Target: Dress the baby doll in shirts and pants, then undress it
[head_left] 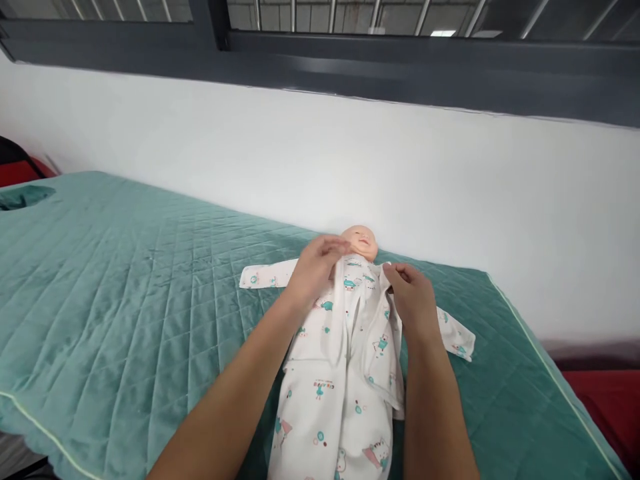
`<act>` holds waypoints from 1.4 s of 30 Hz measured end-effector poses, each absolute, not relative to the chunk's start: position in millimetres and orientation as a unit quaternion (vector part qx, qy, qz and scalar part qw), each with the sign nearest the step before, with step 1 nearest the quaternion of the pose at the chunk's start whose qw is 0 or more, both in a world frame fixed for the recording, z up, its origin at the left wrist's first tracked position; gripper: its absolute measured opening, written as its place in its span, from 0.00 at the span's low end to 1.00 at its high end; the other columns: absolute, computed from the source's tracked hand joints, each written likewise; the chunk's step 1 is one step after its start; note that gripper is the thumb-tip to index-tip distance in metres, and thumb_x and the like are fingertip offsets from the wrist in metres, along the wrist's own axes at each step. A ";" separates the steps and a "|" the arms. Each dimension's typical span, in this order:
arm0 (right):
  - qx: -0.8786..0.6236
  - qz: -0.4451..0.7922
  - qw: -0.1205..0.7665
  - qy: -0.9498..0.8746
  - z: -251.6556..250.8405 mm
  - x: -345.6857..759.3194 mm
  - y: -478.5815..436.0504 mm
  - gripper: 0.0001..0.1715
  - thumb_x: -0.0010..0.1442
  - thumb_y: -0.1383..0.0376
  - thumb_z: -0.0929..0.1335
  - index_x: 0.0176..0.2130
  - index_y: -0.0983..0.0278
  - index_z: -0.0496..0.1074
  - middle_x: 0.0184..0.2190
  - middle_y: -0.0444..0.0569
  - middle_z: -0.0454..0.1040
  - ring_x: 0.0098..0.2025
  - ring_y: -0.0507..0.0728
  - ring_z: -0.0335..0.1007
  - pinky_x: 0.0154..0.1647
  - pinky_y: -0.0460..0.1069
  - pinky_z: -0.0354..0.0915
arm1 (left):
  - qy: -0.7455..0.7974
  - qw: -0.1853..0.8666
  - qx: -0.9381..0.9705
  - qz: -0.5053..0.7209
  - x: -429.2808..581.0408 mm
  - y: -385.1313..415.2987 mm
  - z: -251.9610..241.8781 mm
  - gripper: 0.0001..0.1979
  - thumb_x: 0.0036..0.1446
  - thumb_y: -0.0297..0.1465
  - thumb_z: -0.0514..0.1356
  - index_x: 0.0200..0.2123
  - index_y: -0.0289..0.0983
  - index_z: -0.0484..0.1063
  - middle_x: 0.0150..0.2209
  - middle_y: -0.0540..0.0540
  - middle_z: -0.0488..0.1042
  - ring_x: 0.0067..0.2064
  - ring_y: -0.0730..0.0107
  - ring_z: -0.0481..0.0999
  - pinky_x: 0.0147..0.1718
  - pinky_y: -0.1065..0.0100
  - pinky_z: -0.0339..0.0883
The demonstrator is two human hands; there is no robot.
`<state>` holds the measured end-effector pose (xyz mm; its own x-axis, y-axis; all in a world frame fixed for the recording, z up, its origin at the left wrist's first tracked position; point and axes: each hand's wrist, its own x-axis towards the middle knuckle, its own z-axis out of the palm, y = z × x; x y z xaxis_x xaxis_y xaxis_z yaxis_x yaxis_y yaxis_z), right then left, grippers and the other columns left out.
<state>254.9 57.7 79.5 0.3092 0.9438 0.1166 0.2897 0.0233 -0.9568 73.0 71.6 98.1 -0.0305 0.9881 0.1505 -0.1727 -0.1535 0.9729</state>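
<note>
A baby doll [361,241] lies on its back, its head towards the wall. It wears a white printed baby jacket [323,333] whose front hangs open, and matching printed pants [313,413] stretch below. At the doll's neck, my left hand [317,267] has its fingers bent together at the jacket's collar edge; the fingertips partly hide the cloth. Opposite it, my right hand [414,293] pinches the other front edge near the shoulder. The jacket's left sleeve [267,275] and right sleeve [456,335] are spread out to either side.
A green quilted cover [150,287] lies under the doll. Behind it rises a white wall [240,153], with a dark window frame [350,70] above. Red items show at the far left [20,173] and right [607,400].
</note>
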 end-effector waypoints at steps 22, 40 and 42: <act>-0.653 0.292 0.462 -0.524 75.9 231.1 58.7 0.20 0.54 0.50 0.73 0.41 0.61 0.76 0.37 0.49 0.80 0.38 0.59 0.75 0.41 0.53 0.66 | 0.496 0.377 0.578 0.527 68.2 91.7 80.3 0.09 0.58 0.26 0.59 0.37 0.37 0.80 0.40 0.46 0.82 0.43 0.64 0.78 0.49 0.63 0.69; -0.654 0.284 0.477 -0.515 76.6 234.4 68.1 0.15 0.54 0.56 0.71 0.37 0.63 0.80 0.34 0.48 0.82 0.37 0.59 0.75 0.42 0.53 0.66 | 0.530 0.347 0.670 0.387 80.6 116.1 79.9 0.05 0.53 0.32 0.66 0.29 0.38 0.73 0.35 0.47 0.80 0.37 0.63 0.76 0.41 0.63 0.66; -0.632 0.313 0.497 -0.505 74.0 237.0 68.3 0.15 0.53 0.55 0.72 0.36 0.62 0.81 0.35 0.47 0.82 0.39 0.60 0.76 0.42 0.52 0.66 | 0.534 0.364 0.653 0.395 82.6 116.1 86.3 0.08 0.50 0.32 0.68 0.27 0.38 0.72 0.32 0.48 0.78 0.34 0.65 0.74 0.38 0.64 0.65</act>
